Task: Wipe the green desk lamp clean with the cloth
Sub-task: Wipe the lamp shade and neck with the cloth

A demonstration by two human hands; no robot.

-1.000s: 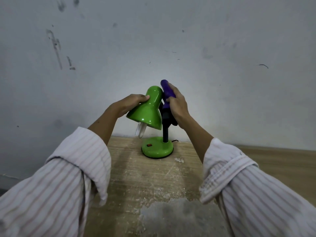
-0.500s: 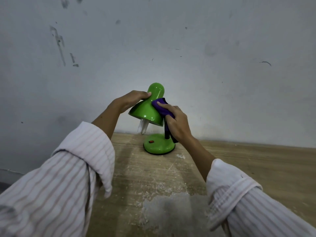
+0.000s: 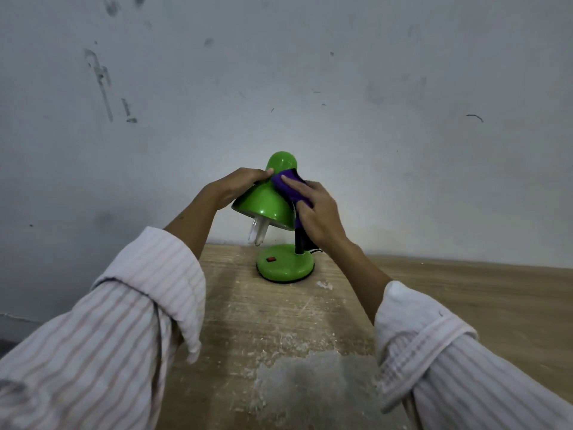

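Against the green desk lamp (image 3: pixel 266 206) shade's right flank, right hand (image 3: pixel 316 215) presses the purple cloth (image 3: pixel 291 187), left hand (image 3: pixel 238 184) gripping opposite.

One green lamp (image 3: pixel 266 203), one purple cloth (image 3: pixel 291 187), one bulb (image 3: pixel 257 234), two hands: left hand (image 3: pixel 238 184), right hand (image 3: pixel 316 212).

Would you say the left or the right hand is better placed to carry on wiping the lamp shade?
The right hand: it already presses the purple cloth against the green shade, while the left hand grips the shade's far side, steadying it.
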